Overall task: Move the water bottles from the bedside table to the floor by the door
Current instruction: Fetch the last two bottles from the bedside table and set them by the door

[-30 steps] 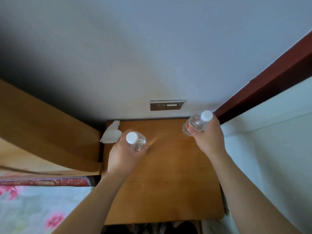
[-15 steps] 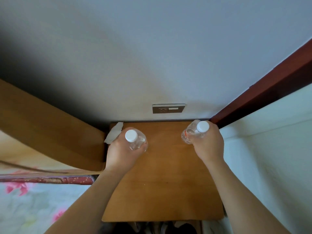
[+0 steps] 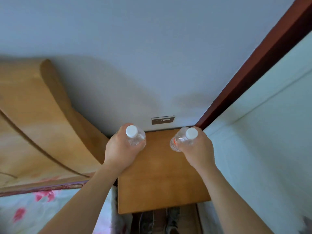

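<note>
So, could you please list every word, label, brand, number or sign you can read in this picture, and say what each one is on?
No text can be read anywhere in this view.
Wall plate: pale marks on it, too small and blurred to read.
Bottle in the right hand: a bit of orange-red on it, no letters legible.
Bottle in the left hand: clear, with a plain white cap, no label in view.
Bedside table: bare wood, no markings.

At frame centre, the left hand (image 3: pixel 120 150) grips a clear plastic white-capped water bottle (image 3: pixel 135 137) and the right hand (image 3: pixel 198 148) another clear white-capped bottle (image 3: pixel 183 139), both above the brown wooden bedside table (image 3: pixel 162 179), below a wall socket plate (image 3: pixel 163 120)
</note>
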